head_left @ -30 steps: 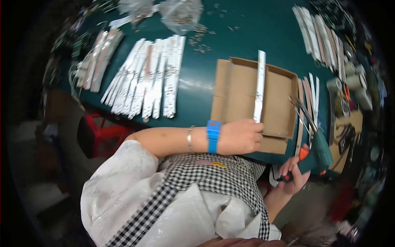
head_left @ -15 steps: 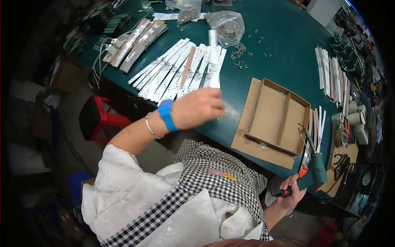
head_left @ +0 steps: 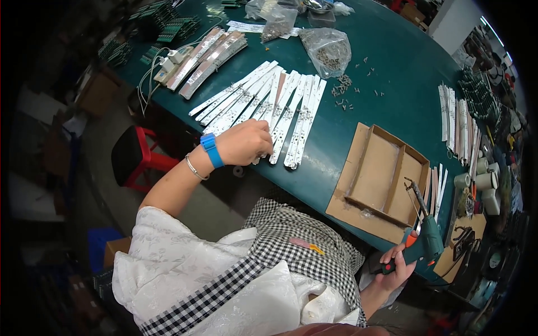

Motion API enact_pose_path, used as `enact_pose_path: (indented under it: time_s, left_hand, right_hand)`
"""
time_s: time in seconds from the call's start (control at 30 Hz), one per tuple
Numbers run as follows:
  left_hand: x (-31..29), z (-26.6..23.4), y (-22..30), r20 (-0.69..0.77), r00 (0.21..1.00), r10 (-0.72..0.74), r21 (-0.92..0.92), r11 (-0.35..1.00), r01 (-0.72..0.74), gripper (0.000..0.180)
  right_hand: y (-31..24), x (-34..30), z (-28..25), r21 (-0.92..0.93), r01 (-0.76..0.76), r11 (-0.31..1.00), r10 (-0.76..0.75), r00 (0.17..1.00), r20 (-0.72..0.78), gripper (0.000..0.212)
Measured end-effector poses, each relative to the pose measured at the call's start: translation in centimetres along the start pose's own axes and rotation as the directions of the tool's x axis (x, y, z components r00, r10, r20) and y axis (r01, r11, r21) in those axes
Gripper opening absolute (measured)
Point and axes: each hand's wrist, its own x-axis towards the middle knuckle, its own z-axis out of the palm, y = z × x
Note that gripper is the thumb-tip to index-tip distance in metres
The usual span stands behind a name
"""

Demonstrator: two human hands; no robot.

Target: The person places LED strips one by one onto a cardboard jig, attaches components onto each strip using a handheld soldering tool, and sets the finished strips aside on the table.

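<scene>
Green tabletop (head_left: 414,109), hands (head_left: 245,142) at white strips (head_left: 308,122) (left), around green tool (head_left: 430,238) (right)

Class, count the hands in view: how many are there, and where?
2. The left hand is at the near ends of the fanned white strips; the right hand grips the green tool. No other hand shows.

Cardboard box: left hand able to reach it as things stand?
Probably yes: only flat white strips and tabletop seem to lie between the left hand and the open cardboard box.
</scene>
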Motion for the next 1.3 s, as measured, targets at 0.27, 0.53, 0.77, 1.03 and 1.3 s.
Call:
enact_pose_path:
  time_s: [0.27, 0.53, 0.77, 1.03, 1.3]
  left_hand:
    - [6.8, 2.3, 2.6, -0.175, 0.975, 0.137, -0.010, 0.990, -0.141, 0.029]
    - [7.4, 5.7, -0.2, -0.048, 0.993, -0.109, 0.441, 0.890, 0.119, 0.034]
    - [4.9, 4.8, -1.1, -0.037, 0.989, -0.141, 0.496, 0.857, 0.141, 0.035]
    - [3.6, 3.0, 0.1, 0.040, 0.979, -0.201, 0.470, 0.868, 0.159, 0.037]
    - [9.2, -8.9, 17.7, -0.753, 0.603, 0.264, -0.483, 0.401, -0.779, 0.022]
  right_hand:
    - [0.0, 0.3, -0.1, 0.052, 0.025, 0.998, -0.027, 0.999, 0.043, 0.065]
    - [-1.2, -1.2, -2.7, 0.023, 0.114, 0.993, -0.113, 0.993, -0.039, 0.064]
    - [-1.3, -1.0, -4.0, 0.075, 0.119, 0.990, -0.110, 0.988, -0.112, 0.064]
    - [-1.6, -0.8, -5.1, 0.084, 0.135, 0.987, -0.129, 0.989, -0.073, 0.064]
    - [-2.5, -0.6, -5.1, 0.035, 0.216, 0.976, -0.207, 0.963, -0.173, 0.062]
